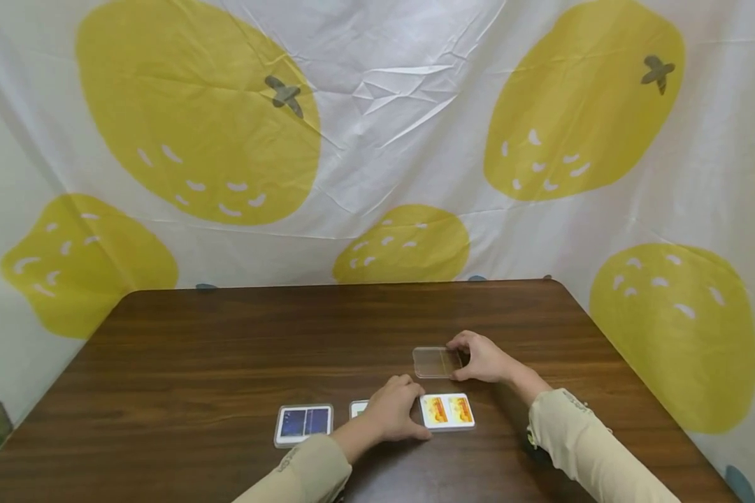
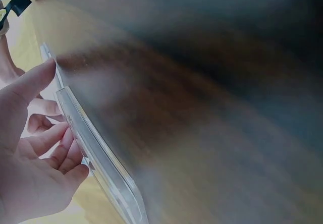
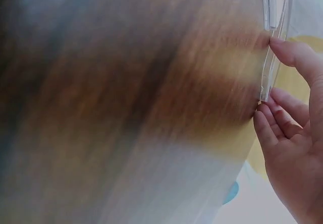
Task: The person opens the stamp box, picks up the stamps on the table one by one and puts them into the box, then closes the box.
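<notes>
My right hand [image 1: 483, 360] holds a clear plastic lid [image 1: 429, 362] by its right end, thumb on the near edge and fingers on the far edge. The lid lies low over the table; in the right wrist view the lid [image 3: 271, 65] appears edge-on between thumb and fingers. Just nearer is a flat case of cards [image 1: 448, 411] with two orange-yellow pictures, uncovered. My left hand [image 1: 390, 411] grips this case at its left end with thumb and fingers. Below my left wrist a second clear case [image 1: 357, 408] is mostly hidden; its side [image 2: 101, 156] shows in the left wrist view.
A third clear case [image 1: 304, 424] with dark blue cards lies to the left of my left hand. All stand on a brown wood-grain table [image 1: 226, 349]. A white curtain [image 1: 403, 154] with yellow lemons hangs behind the table and along its sides.
</notes>
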{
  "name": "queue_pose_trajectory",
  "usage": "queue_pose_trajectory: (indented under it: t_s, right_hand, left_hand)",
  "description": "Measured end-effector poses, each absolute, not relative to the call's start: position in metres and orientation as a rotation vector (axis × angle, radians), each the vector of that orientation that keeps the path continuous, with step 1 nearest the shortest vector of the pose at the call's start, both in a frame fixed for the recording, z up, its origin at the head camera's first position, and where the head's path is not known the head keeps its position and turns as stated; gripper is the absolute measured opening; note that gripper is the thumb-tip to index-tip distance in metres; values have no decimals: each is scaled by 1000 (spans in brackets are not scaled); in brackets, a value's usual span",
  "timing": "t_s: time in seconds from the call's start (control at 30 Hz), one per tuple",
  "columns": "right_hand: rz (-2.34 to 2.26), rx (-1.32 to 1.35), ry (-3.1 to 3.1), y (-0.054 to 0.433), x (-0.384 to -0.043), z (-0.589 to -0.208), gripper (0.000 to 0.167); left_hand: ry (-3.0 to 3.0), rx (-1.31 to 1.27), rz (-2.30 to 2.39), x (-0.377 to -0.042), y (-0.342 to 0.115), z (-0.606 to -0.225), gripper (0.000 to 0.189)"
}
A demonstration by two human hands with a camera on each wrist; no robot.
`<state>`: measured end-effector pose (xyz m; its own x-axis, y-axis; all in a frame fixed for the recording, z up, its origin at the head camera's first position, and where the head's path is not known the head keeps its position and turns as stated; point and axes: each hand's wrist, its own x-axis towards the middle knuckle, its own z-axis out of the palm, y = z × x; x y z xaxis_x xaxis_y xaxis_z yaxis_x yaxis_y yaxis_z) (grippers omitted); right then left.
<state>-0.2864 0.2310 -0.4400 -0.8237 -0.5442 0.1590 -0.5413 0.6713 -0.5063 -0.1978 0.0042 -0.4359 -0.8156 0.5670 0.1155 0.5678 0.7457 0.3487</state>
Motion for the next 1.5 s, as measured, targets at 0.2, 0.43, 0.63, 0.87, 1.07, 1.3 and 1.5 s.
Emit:
queue_pose_trajectory:
  t_s: [0.2, 0.43, 0.63, 0.87, 1.07, 1.3, 1.5]
  right_hand:
    - [-828, -914, 2897, 232, -280, -437, 48]
    - [-884, -908, 2887, 236, -271, -436, 47]
    - [-863, -929, 2863, 239, -258, -430, 49]
    - [-863, -948, 2837, 239, -237, -426, 51]
    - [-893, -996, 2812, 239, -222, -429, 47]
    - [-958, -1011, 2730, 238, -213, -435, 46]
    - [-956, -1036, 2718, 235, -211, -437, 44]
  left_hand:
    - [-2947, -896, -607, -198, 7, -437, 56]
    - [-2943, -881, -689, -199, 6, -438, 55]
    - [-2910, -906, -793, -202, 0, -439, 51]
    - [-2902, -913, -797, -204, -2, -438, 48]
    - [-2904, -900, -792, -203, -2, -438, 48]
    - [-2918, -893, -802, -203, -2, -438, 49]
    - [-2921, -895, -789, -203, -1, -438, 50]
